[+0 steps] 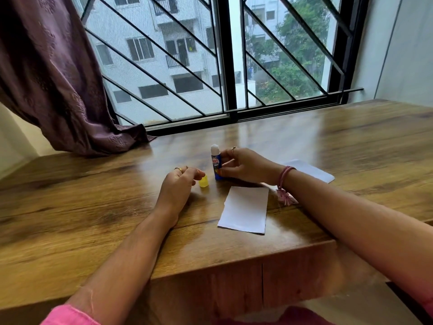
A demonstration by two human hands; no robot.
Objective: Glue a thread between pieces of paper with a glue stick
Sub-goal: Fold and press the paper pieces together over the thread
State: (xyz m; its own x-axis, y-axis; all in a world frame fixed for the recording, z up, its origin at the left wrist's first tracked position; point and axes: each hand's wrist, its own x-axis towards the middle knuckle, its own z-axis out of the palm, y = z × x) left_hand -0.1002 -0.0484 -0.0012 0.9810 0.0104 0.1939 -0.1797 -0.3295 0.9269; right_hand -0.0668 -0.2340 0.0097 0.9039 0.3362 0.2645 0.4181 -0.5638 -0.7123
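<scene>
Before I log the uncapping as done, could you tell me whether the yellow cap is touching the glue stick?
Apart. The head view shows bare table between the yellow cap and the glue stick.

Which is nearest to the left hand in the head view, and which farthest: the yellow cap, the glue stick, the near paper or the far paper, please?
From the left hand:
1. Yellow cap, at its fingertips.
2. Glue stick, upright, just right.
3. Near paper, front right.
4. Far paper, behind the right wrist.
</scene>
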